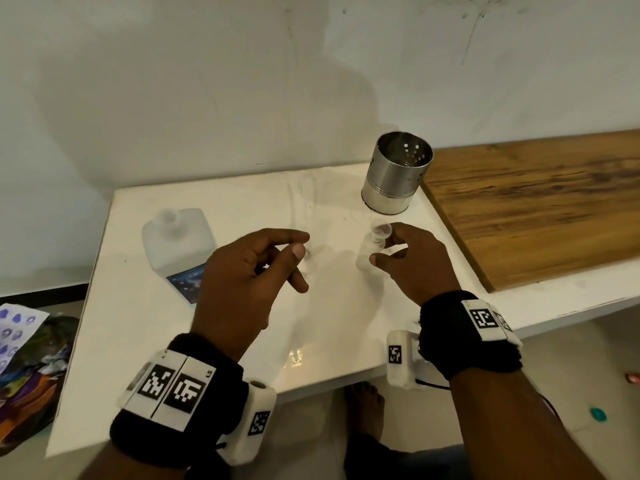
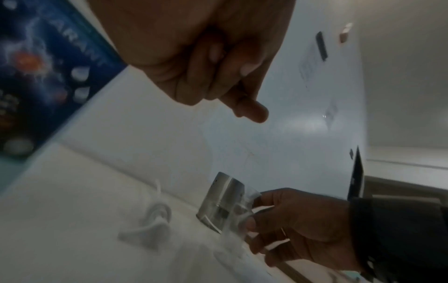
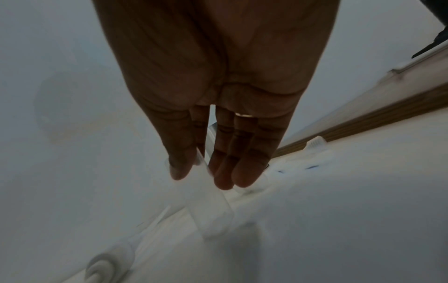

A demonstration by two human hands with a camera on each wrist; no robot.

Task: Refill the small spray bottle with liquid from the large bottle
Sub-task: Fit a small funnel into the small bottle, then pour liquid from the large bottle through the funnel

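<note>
Glossy white table [image 1: 242,341] — shiny metal canister [image 1: 394,181], clear plastic small bottle [image 1: 372,245] — matt wood board [image 1: 536,202].

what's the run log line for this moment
left hand: free | right hand: holds small spray bottle | large bottle: on table

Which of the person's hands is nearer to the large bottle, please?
Left. The left hand hovers just right of the large bottle, apparently not touching it; the right hand is farther right, holding the small spray bottle.

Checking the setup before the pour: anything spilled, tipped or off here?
No spill visible. The large bottle stands upright and uncapped on the white table. The right hand pinches the clear small spray bottle, standing upright. The left hand holds nothing. The steel cup is upright.
</note>
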